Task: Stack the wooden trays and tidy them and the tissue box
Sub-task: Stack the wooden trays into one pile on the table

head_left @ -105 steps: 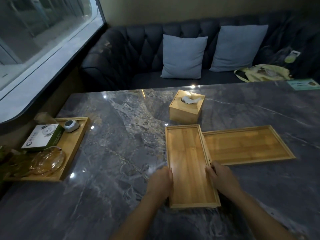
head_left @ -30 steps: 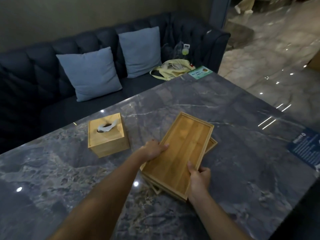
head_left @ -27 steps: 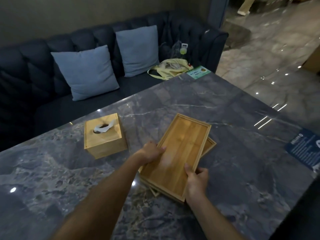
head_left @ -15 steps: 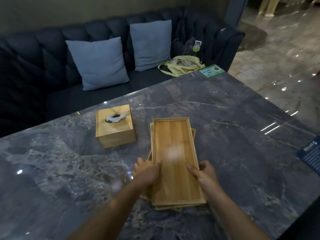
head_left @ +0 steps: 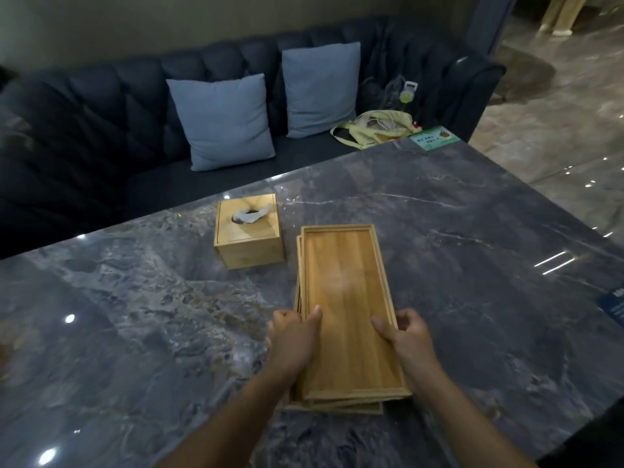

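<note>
Two long wooden trays lie stacked on the dark marble table [head_left: 472, 265], lengthwise away from me. The upper tray [head_left: 347, 298] sits slightly askew on the lower tray [head_left: 337, 407], whose edges peek out at the left and near end. My left hand [head_left: 293, 339] grips the stack's left rim, thumb over the upper tray's edge. My right hand [head_left: 407, 336] grips the right rim the same way. A square wooden tissue box [head_left: 248, 238] with a white tissue poking from its top stands just beyond the trays, to the left.
A dark tufted sofa [head_left: 101, 130] with two blue cushions [head_left: 223, 119] runs behind the table. A yellow bag [head_left: 374, 130] lies on the seat. A green card [head_left: 435, 138] rests at the table's far corner, a blue card [head_left: 613, 307] at the right edge.
Both hands carried one tray onto the other, then turned the stack from a diagonal to point straight away from me. The upper tray now lines up more closely with the lower.
</note>
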The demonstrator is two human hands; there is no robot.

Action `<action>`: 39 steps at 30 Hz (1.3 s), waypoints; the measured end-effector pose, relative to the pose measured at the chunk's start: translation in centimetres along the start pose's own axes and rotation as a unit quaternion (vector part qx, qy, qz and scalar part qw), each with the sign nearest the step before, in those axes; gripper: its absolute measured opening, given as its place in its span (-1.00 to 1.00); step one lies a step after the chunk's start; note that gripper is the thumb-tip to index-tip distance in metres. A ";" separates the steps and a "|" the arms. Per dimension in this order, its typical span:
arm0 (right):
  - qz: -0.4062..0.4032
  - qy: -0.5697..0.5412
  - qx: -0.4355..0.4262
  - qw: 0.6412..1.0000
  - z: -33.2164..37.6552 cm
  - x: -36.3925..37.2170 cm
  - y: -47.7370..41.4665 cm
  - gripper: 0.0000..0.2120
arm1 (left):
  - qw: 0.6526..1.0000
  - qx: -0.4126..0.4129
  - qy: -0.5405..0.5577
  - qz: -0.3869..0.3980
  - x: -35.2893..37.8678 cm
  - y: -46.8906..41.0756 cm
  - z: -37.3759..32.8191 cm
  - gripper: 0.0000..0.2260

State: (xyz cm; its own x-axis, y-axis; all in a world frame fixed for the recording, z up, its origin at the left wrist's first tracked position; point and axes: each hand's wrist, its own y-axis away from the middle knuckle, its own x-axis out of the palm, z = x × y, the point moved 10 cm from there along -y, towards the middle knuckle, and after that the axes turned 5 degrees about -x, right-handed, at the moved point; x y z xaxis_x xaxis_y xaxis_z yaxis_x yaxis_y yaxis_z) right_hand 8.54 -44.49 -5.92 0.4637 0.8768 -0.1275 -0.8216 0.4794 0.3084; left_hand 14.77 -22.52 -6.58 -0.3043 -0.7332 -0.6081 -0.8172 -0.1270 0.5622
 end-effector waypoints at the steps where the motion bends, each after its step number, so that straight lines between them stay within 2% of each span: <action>1: -0.015 0.004 -0.008 1.000 0.2 -0.1 0.3 -0.83 | 1.000 0.022 0.007 0.015 -0.1 -0.3 -0.8 -0.45; 7: 0.008 0.125 -0.034 0.991 0.5 1.4 1.1 -0.81 | 0.988 0.101 -0.041 0.113 -1.0 -1.6 -3.0 -0.66; 9: 0.021 0.153 -0.040 0.987 0.3 1.9 1.2 -0.81 | 0.982 0.124 -0.079 0.121 -1.0 -1.5 -2.7 -0.65; 12: 0.038 0.195 -0.066 0.978 0.6 2.3 1.5 -0.83 | 0.974 0.146 -0.151 0.078 -1.4 -1.5 -2.0 -0.52; 17: 0.036 0.351 -0.138 0.925 1.9 2.7 1.6 -0.74 | 0.965 0.168 -0.189 0.068 -1.3 -1.6 -1.7 -0.51; 20: 0.037 0.413 -0.157 0.896 2.5 3.3 1.3 -0.74 | 0.969 0.171 -0.147 0.098 -1.2 -2.1 -1.6 -0.52; 23: 0.028 0.464 -0.169 0.869 2.9 4.0 1.0 -0.73 | 0.970 0.178 -0.136 0.091 -1.7 -2.5 -1.8 -0.52; 29: 0.012 0.535 -0.190 0.823 3.1 4.0 0.7 -0.64 | 0.954 0.205 -0.189 0.109 -1.4 -2.9 -1.8 -0.51; 35: 0.038 0.520 -0.165 0.837 2.4 4.0 0.4 -0.63 | 0.954 0.198 -0.193 0.114 -1.2 -3.7 -1.1 -0.50; 39: 0.005 0.555 -0.184 0.811 3.1 3.6 1.0 -0.65 | 0.956 0.214 -0.193 0.057 -1.8 -2.9 -1.6 -0.51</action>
State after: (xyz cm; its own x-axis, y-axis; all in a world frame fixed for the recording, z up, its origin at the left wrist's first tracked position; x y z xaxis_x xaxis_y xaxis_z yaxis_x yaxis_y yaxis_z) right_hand 10.39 -40.98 -3.14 0.0407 0.2775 -0.9599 -0.9615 0.2720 0.0378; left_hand 18.45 -21.87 -6.20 -0.4942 -0.4143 -0.7643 -0.8679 0.2855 0.4065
